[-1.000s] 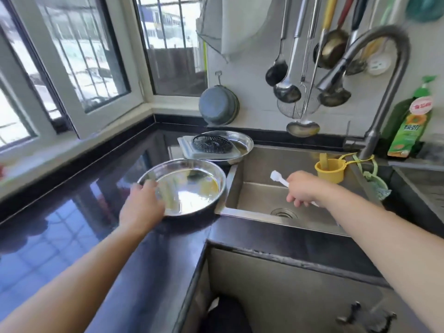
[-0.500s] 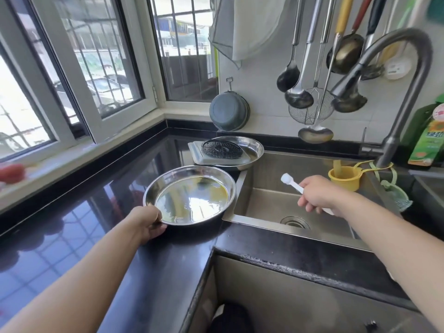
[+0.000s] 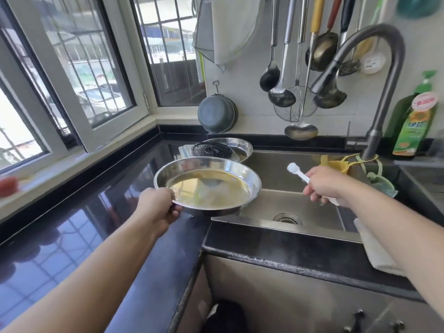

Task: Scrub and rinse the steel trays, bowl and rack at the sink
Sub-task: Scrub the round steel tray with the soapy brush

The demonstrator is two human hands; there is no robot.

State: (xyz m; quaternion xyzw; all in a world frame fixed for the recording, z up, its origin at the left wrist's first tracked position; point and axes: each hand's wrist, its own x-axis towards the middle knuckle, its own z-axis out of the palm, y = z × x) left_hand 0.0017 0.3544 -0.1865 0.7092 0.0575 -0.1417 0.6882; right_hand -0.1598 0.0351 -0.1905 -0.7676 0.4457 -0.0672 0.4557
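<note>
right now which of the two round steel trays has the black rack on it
The far tray at the sink's back corner carries the black rack. The near tray, gripped by the left hand, holds only yellowish liquid.

Two steel trays (image 3: 207, 186) (image 3: 241, 146), one rack (image 3: 211, 150)

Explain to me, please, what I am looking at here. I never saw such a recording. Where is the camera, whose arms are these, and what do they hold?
There is no machine. A person wears one wide-angle camera on the head, so you look down along their two bare arms at a kitchen sink.

The left hand grips the rim of a round steel tray with yellowish residue inside; part of it juts over the sink. The right hand holds a white brush handle above the basin.

Behind the tray, on the dark counter, sits a second steel tray with a dark round rack in it. The faucet is at the right, with a green soap bottle beside it. No water is seen running.
</note>
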